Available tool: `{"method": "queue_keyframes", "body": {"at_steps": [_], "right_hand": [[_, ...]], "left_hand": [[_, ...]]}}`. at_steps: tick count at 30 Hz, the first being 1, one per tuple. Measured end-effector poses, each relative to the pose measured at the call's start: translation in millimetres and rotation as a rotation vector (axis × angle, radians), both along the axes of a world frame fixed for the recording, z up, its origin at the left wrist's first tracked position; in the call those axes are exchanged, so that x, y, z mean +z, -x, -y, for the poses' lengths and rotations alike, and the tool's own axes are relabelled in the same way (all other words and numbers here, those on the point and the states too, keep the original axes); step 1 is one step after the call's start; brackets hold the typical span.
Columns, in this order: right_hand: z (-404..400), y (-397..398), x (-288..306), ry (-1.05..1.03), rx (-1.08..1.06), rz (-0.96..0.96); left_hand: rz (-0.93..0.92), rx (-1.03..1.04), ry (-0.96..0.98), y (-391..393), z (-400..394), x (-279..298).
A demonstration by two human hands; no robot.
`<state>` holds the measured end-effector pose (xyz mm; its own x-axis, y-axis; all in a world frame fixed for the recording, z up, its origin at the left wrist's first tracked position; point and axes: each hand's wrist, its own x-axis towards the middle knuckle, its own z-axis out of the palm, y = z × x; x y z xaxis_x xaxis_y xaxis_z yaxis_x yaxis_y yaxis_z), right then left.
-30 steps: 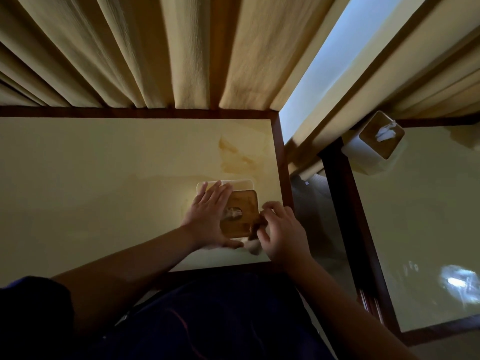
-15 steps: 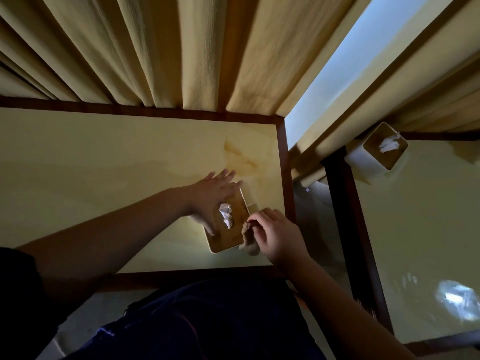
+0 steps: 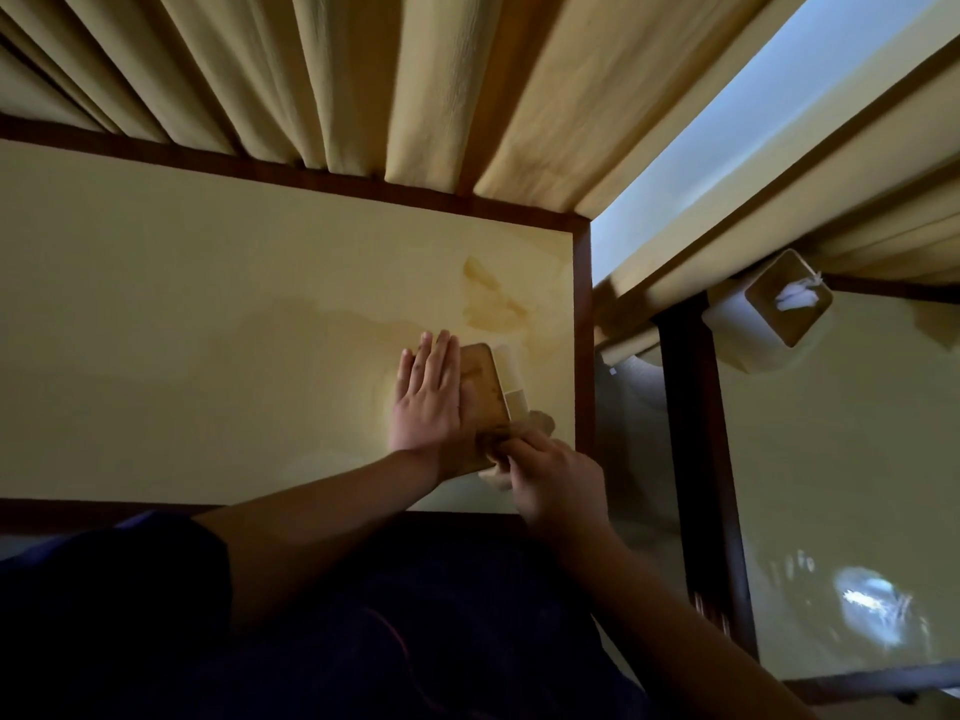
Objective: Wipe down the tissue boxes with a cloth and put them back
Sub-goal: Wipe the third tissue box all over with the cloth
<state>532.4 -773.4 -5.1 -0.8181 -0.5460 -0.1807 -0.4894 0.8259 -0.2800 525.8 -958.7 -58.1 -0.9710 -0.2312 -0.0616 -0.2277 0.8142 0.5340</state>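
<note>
Wood-topped tissue box (image 3: pixel 483 392): our flat left hand (image 3: pixel 428 402) steadies it (firmly); right hand (image 3: pixel 550 478) pinches the cloth (image 3: pixel 537 423), wiping at 5 o'clock.

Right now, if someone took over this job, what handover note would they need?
Left hand: flat, fingers straight, pressing on the near tissue box to steady it.
Right hand: curled round the cloth, rubbing the box's near-right edge.
Near box: on the left table, close to its right edge.
Second box: far corner of the right table, tissue sticking out, untouched by either hand.
Done: wiping of the near box is under way.
Left: finish it, set it back, then wipe and replace the second box.
</note>
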Motion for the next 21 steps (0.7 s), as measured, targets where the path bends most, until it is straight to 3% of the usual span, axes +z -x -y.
{"method": "queue_keyframes", "body": {"at_steps": [6,15,21], "right_hand": [[27.0,24.2,16.5,-0.123,-0.039,0.046],[88.1,95.9,20.5,-0.140,-0.090,-0.059],[69.4,72.2,11.0,-0.109,-0.029,0.002]], "left_hand": [[-0.029,0.020,0.008,-0.7,-1.8,-0.9],[-0.092,0.066,0.008,1.8,-3.0,-0.5],[-0.094,0.067,0.013,2.4,-2.6,-4.6]]}}
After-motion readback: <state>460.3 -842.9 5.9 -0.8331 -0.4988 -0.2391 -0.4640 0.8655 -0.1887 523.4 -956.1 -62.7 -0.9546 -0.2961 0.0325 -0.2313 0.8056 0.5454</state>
